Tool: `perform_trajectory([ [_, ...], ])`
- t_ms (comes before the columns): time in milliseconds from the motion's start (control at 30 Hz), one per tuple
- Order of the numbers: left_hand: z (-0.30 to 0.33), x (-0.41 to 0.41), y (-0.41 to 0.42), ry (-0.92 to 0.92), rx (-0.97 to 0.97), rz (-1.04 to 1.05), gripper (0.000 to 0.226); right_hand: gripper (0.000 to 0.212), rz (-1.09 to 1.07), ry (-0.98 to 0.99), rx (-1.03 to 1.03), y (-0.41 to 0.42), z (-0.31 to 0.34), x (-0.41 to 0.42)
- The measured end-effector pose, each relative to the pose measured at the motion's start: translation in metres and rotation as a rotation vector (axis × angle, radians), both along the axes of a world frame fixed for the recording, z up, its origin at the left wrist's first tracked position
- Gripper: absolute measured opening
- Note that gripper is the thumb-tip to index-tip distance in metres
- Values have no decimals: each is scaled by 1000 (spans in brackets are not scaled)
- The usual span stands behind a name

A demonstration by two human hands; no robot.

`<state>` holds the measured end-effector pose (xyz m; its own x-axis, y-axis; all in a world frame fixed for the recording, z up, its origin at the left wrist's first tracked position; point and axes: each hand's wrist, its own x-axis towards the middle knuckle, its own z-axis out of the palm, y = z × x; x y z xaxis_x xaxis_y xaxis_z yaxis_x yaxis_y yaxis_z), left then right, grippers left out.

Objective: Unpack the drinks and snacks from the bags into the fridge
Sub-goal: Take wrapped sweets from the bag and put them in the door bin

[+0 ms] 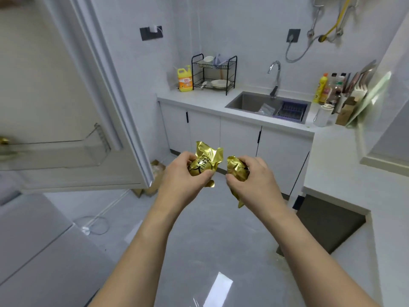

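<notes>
My left hand [180,173] grips a gold foil-wrapped snack [204,161] with black lettering, its crinkled wrapper end sticking up. My right hand [257,177] grips a second gold foil snack [238,170], whose twisted end hangs down below the palm. Both hands are held out over the floor in mid-frame, the two snacks a few centimetres apart. The open white fridge door [73,107] stands at the left, with a transparent door shelf [73,149] on its inner side. A small gold object [4,141] shows at the far left edge. No bag is plainly visible.
A white counter [199,100] with a steel sink [265,103], faucet, dish rack [213,73] and yellow detergent bottle runs along the back wall. Bottles and a knife block [345,91] crowd the right corner. A cardboard box [155,173] sits on the grey floor behind the door.
</notes>
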<state>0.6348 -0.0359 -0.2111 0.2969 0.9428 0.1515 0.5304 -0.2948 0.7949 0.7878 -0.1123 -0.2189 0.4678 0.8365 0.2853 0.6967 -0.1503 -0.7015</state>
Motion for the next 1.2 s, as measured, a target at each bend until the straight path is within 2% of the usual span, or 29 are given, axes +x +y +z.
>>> perform_trajectory([
  [567,15,-187,24,-13,35,384,29,33,411,-50,21,93,10,-169],
  [833,21,-234,21,82,86,569,29,33,588,-32,47,122,21,-219],
  [1200,31,-272,46,64,135,720,41,31,712,21,101,165,39,-259],
])
